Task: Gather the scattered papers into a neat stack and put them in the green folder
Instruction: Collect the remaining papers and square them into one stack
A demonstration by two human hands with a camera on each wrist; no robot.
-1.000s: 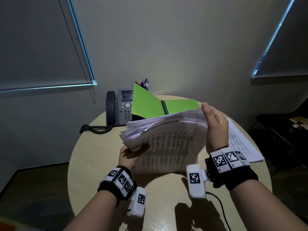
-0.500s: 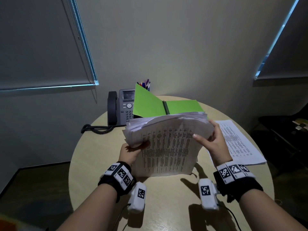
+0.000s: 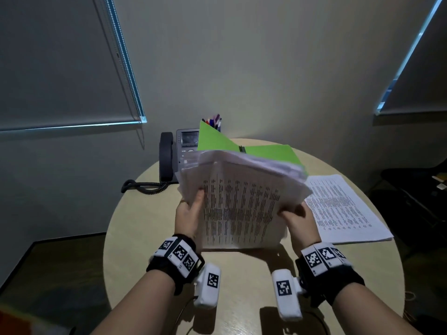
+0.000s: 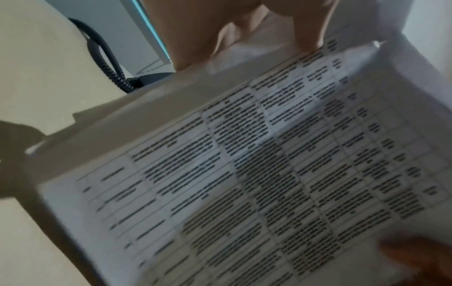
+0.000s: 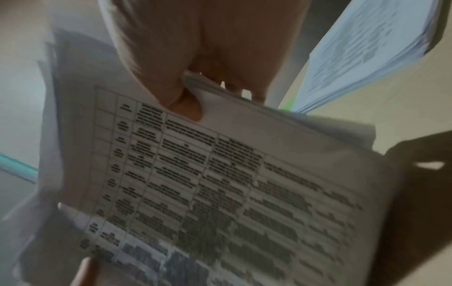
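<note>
round table (image 3: 145, 238) | left hand (image 3: 187, 217), right hand (image 3: 300, 224) both gripping paper stack (image 3: 242, 204) upright

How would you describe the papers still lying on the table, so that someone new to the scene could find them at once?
Start from the round beige table and look to its right side, beside the person's right hand. There a flat stack of printed sheets lies on the tabletop. Unlike the bundle of papers that both hands hold up on edge, nothing touches it, and it sits nearer than the open green folder.

one green folder (image 3: 271, 152), one desk phone (image 3: 179, 155), two paper stacks (image 3: 242, 201)
</note>
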